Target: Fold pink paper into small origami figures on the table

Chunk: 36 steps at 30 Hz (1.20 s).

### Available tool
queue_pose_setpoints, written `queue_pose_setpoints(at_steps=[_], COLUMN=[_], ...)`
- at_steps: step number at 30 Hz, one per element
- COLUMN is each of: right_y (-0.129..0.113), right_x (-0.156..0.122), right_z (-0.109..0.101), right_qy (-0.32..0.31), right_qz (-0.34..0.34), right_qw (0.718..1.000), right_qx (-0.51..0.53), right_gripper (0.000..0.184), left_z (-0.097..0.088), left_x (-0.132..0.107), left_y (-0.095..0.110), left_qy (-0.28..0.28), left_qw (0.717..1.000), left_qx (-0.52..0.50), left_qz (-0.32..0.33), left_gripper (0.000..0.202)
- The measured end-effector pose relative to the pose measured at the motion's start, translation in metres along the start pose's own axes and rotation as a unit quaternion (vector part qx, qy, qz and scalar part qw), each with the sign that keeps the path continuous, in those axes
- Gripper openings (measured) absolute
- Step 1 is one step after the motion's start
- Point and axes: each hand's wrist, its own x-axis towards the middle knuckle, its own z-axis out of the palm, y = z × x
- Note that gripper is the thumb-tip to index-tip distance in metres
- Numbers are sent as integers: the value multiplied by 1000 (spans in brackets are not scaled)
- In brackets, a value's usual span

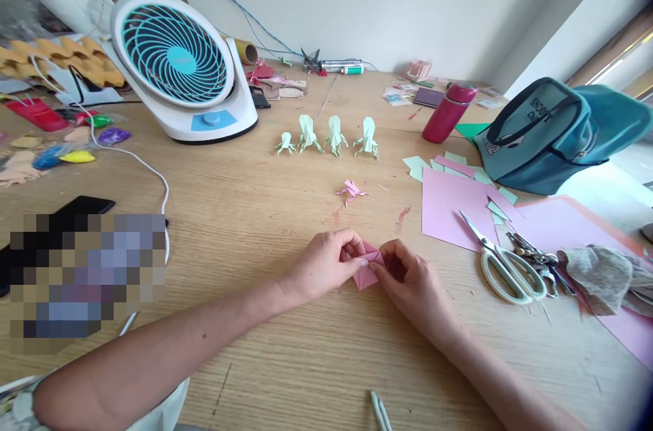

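Observation:
Between my two hands is a small piece of folded pink origami paper (pixel 366 276), with crease lines showing on its face. My left hand (pixel 329 257) pinches its left side between thumb and fingers. On the right side, my right hand (pixel 415 281) grips the paper's edge in the same way. Just beyond the hands lies a finished-looking pink paper figure (pixel 352 192) with thin legs. Farther back, several pale green paper figures (pixel 335 135) stand in a row. The fingertips behind the paper are partly hidden.
A white fan (pixel 181 60) stands at the back left. To the right are pink paper sheets (pixel 451 203), scissors (pixel 510 271), keys (pixel 541 257), a red bottle (pixel 449 115) and a teal bag (pixel 545 135). A black phone (pixel 81 210) lies left, near a white cable (pixel 153 171).

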Motion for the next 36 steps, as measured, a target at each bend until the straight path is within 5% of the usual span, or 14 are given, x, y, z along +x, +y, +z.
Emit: queue_pose_setpoints(at_steps=[5,10,16,22,36], right_y=[9,11,10,7,6], right_x=[4,5,3,1,-1], right_z=[-3,-2,0,-5,-8], right_qy=[-8,-10,-12,-19,-35], right_qz=[2,-11,9,55,40], right_qw=[978,963,967,982,984], right_qx=[208,269,254,177,170], right_gripper=[19,22,15,28,34], left_z=[1,0,1,5,8], left_x=[19,21,18,14,11], left_y=[-1,-8,-9,-6,-5], left_qy=[-3,30,33,34,-11], left_qw=[996,981,984,989,992], left_qx=[-93,-186,-165,-139,-124], left_qz=[8,46,54,44,13], left_gripper=[20,19,23,26,22])
